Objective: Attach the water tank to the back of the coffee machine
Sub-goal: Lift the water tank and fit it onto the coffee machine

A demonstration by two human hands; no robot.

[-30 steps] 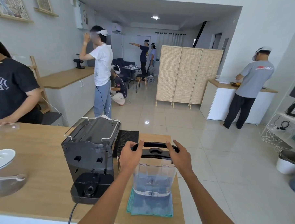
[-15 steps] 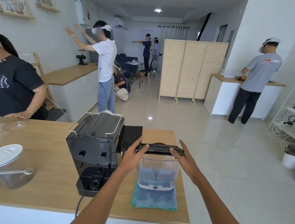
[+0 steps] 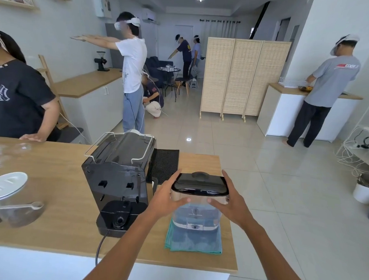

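The water tank [image 3: 198, 206], clear with a black lid, stands on a folded teal cloth [image 3: 194, 238] near the front right corner of the wooden counter [image 3: 50, 189], just beside the coffee machine [image 3: 119, 179], whose back faces the camera with a black cord trailing over the front edge. The left hand [image 3: 166, 199] and right hand [image 3: 232, 205] clasp the tank's upper sides, fingers spread around the lid. A black ribbed mat [image 3: 165, 164] lies behind the tank. Towards the left edge sit a clear jar with a white lid [image 3: 6, 185] and a scoop. Beyond the counter are pale glossy floor tiles, a woven folding screen [image 3: 243, 76] and several people; one black shirt bears an "NY" logo [image 3: 0, 92].
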